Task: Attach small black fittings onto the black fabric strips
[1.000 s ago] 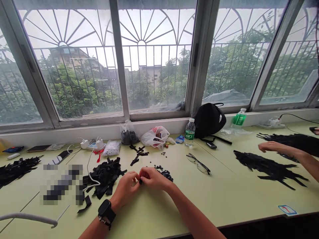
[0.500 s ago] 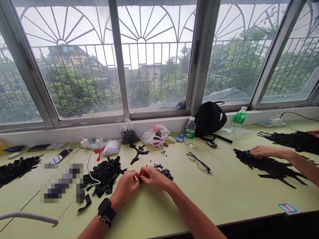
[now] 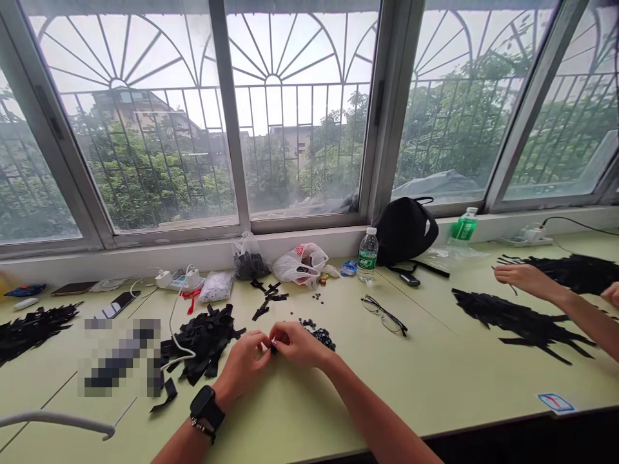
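Observation:
My left hand (image 3: pixel 245 356), with a black watch on its wrist, and my right hand (image 3: pixel 296 345) meet fingertip to fingertip above the table. Between them they pinch a small black fabric strip (image 3: pixel 273 350), mostly covered by the fingers. Whether a small round piece is on it cannot be made out. Just beyond my right hand lies a heap of small dark round pieces (image 3: pixel 325 337), partly hidden by that hand. A loose pile of black fabric strips (image 3: pixel 207 338) is to the left of my left hand, and one single strip (image 3: pixel 165 396) lies nearer me.
Eyeglasses (image 3: pixel 385 316) lie right of my hands. Behind stand a water bottle (image 3: pixel 367 256), a black bag (image 3: pixel 406 232) and plastic bags (image 3: pixel 300 264). A white cable (image 3: pixel 173 322) crosses the left pile. At right, a co-worker's hand (image 3: pixel 520 278) is above more black strips (image 3: pixel 512 316).
My two hands stay nearly in place, fingers still pinched together on the strip. The co-worker's hand has lifted from the strip pile and moved up, with a thin dark strip in it.

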{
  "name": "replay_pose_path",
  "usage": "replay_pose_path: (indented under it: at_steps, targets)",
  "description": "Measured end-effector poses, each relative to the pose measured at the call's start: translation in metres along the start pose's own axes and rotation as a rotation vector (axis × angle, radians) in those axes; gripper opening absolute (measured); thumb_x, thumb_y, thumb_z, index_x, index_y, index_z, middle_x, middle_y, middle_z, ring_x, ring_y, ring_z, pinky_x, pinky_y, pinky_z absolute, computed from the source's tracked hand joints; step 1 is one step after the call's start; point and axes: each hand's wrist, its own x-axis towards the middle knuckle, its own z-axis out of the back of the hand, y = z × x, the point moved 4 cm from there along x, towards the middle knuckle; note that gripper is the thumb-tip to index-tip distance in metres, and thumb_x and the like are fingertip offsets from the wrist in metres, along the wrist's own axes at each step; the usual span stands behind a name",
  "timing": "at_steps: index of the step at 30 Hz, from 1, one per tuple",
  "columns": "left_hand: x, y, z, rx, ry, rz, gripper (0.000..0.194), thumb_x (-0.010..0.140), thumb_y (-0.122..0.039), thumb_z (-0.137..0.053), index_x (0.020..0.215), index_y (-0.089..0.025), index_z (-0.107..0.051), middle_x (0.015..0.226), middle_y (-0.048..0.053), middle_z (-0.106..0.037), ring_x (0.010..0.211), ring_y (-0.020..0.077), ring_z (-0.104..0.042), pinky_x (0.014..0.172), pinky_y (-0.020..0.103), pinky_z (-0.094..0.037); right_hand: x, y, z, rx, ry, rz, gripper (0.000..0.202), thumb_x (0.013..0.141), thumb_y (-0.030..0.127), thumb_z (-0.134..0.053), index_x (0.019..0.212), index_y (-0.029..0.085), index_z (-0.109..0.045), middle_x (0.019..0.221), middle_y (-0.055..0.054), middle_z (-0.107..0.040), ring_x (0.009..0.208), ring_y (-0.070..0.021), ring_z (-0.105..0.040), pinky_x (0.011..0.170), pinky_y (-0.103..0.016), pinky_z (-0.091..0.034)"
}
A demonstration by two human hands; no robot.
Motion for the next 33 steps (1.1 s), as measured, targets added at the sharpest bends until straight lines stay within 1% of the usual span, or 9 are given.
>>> replay_pose_path:
  at_steps: [7,11,15,20,27,33]
  targets:
    - [0.001,0.002,0.001,0.003,-0.001,0.038,0.018,0.088,-0.021,-0.055,0.087,-0.021,-0.073,0.089,0.005,-0.071,0.076,0.0192,-0.063,0.07,0.027,-0.045,0.003,-0.002,0.002,0.057,-0.042,-0.006,0.018,0.081,0.012,-0.057,0.093,0.016,-0.07,0.079,-0.001,-0.069,0.071,-0.0129,-0.06,0.065,-0.021,-0.043]
    - [0.001,0.004,0.0,0.004,-0.005,0.037,0.021,0.092,-0.023,-0.052,0.088,-0.021,-0.073,0.088,0.004,-0.071,0.073,0.0182,-0.062,0.068,0.027,-0.044,0.005,-0.002,0.004,0.061,-0.074,0.003,0.017,0.08,0.011,-0.059,0.092,0.015,-0.071,0.081,-0.002,-0.07,0.072,-0.0131,-0.061,0.066,-0.022,-0.045]
    - [0.001,0.007,-0.001,0.008,-0.009,0.03,0.021,0.093,-0.026,-0.053,0.089,-0.022,-0.073,0.089,0.004,-0.071,0.075,0.0187,-0.064,0.068,0.026,-0.044,0.005,-0.001,0.004,0.067,-0.101,0.017,0.015,0.08,0.012,-0.061,0.09,0.016,-0.071,0.081,-0.002,-0.071,0.073,-0.0134,-0.061,0.066,-0.022,-0.045]
    - [0.0,0.009,-0.002,0.041,-0.03,0.04,0.02,0.095,-0.027,-0.054,0.09,-0.023,-0.073,0.088,0.003,-0.071,0.073,0.0176,-0.063,0.068,0.026,-0.043,0.004,-0.001,0.004,0.13,-0.089,0.004,0.014,0.08,0.014,-0.064,0.091,0.016,-0.072,0.083,-0.003,-0.072,0.074,-0.0141,-0.063,0.068,-0.023,-0.047]
    - [0.001,0.009,-0.001,0.007,-0.049,0.04,0.023,0.098,-0.032,-0.053,0.095,-0.024,-0.074,0.091,0.002,-0.072,0.071,0.0162,-0.063,0.065,0.025,-0.043,0.004,0.001,0.006,0.24,-0.095,-0.006,0.012,0.083,0.021,-0.068,0.092,0.015,-0.072,0.084,-0.005,-0.073,0.076,-0.0157,-0.065,0.068,-0.024,-0.048]
    - [0.0,0.002,0.005,0.039,-0.092,0.055,0.028,0.099,-0.039,-0.053,0.087,-0.025,-0.074,0.085,0.001,-0.071,0.069,0.0161,-0.062,0.064,0.026,-0.041,0.004,0.004,0.008,0.284,-0.088,-0.038,0.019,0.084,0.031,-0.073,0.093,0.014,-0.073,0.084,-0.005,-0.073,0.076,-0.0158,-0.065,0.069,-0.025,-0.05]
